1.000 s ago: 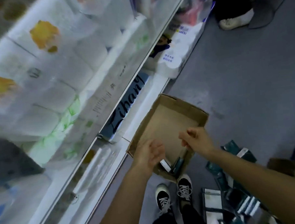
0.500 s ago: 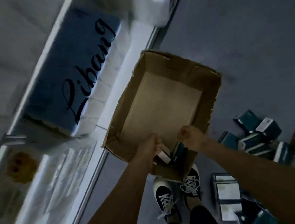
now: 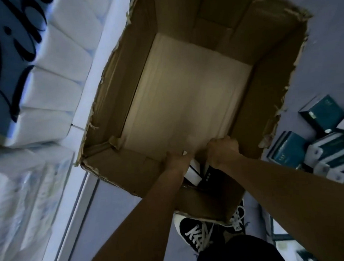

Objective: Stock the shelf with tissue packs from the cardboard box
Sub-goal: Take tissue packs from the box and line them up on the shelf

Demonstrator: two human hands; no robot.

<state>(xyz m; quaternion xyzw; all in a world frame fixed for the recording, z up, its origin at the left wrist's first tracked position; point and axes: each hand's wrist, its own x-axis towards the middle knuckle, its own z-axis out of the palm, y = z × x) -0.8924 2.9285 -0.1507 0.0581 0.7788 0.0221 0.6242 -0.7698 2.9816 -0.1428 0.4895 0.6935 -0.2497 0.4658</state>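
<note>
The open cardboard box [image 3: 123, 77] stands on the floor against the shelf base, its pale bottom mostly bare. At its near wall stand the tissue packs [image 3: 196, 171], dark teal with white ends. My left hand [image 3: 177, 159] is down inside the box with its fingers curled round the left side of the packs. My right hand [image 3: 222, 150] is curled in a fist over their right side. Both forearms reach in from the lower edge. The shelf [image 3: 47, 82] at left holds white tissue bundles.
Several teal and white tissue packs [image 3: 325, 143] lie loose on the grey floor right of the box. My black and white sneakers [image 3: 197, 235] stand just behind the box's near wall. A blue pack with black lettering [image 3: 4, 58] sits on the low shelf.
My view has dropped closer over the box, so it fills the frame. Both hands have sunk lower at the near wall and closed round the packs.
</note>
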